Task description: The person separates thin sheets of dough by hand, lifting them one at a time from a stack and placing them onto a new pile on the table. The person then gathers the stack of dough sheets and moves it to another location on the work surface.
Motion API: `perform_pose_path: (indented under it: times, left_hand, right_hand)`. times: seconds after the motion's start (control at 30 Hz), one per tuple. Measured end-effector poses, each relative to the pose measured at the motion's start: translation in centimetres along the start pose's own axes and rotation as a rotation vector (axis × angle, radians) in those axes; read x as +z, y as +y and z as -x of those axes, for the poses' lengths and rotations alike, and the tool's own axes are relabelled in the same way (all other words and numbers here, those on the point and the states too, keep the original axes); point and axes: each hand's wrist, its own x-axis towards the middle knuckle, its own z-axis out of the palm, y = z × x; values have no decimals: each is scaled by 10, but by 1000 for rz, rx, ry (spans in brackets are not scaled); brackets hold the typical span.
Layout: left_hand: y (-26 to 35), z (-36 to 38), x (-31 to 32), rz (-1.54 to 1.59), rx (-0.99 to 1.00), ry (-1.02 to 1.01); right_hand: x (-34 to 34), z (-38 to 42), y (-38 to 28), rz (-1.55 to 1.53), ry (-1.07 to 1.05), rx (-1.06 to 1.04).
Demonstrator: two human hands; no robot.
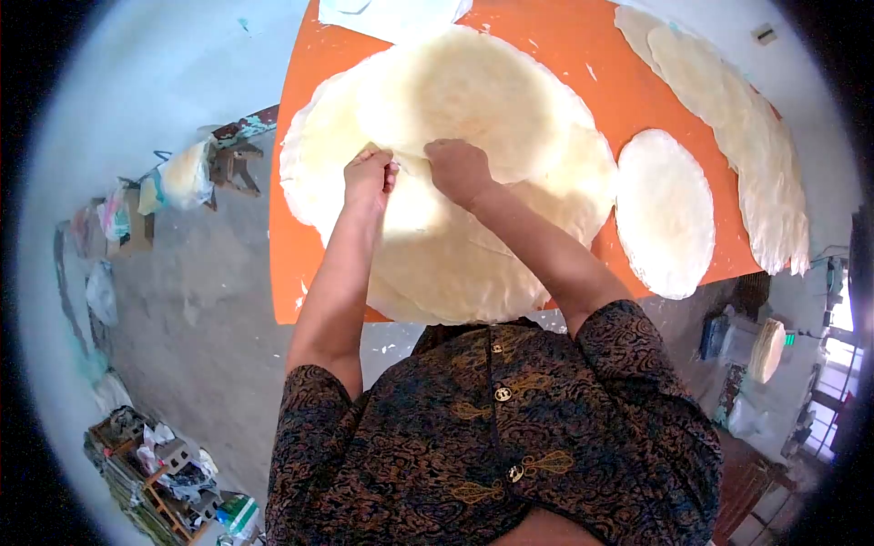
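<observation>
Large, thin, pale flatbreads (455,264) lie spread over one another on the orange table (564,45) in front of me. My left hand (370,178) is closed in a pinch on the thin edge of a flatbread, near the middle of the spread. Just to its right, my right hand (458,170) is also closed, its fingers curled over the same sheet. A short stretch of the sheet shows between the two hands. The exact grip of the right fingertips is hidden behind the hand.
A smaller oval stack of flatbreads (665,215) lies to the right. Farther right, long overlapping flatbreads (742,136) hang past the table edge. White sheets (393,16) lie at the far edge. A small wooden stool (238,169) and bags stand at the left wall.
</observation>
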Motion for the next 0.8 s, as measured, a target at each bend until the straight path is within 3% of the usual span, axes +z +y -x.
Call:
perform_pose_path:
  times: [0.07, 0.2, 0.3, 0.47, 0.5, 0.57, 0.7, 0.77, 0.8]
  left_hand:
    - [4, 5, 3, 33, 67, -62]
    - [13, 5, 10, 165, -63, 5]
    - [10, -6, 7, 173, -80, -49]
    - [7, 14, 4, 139, -56, -171]
    - [2, 23, 0, 118, -59, -182]
    - [-25, 40, -9, 5, -79, -200]
    - [-53, 92, 3, 139, -240, -163]
    - [-66, 98, 8, 196, -270, -164]
    - [-72, 97, 13, 224, -278, -157]
  right_hand:
    - [-1, 0, -1, -37, 31, -16]
    - [-1, 1, -1, -98, 11, -14]
    - [-2, 13, -6, 7, 297, -104]
    - [-7, -30, 40, -33, -185, 119]
    - [-31, -53, 58, 3, -260, 5]
    - [-118, -60, 57, -238, -33, 85]
    - [-221, -36, 22, 40, 408, -240]
    - [-229, -22, 21, 323, 492, -356]
    - [-219, -12, 25, 236, 410, -360]
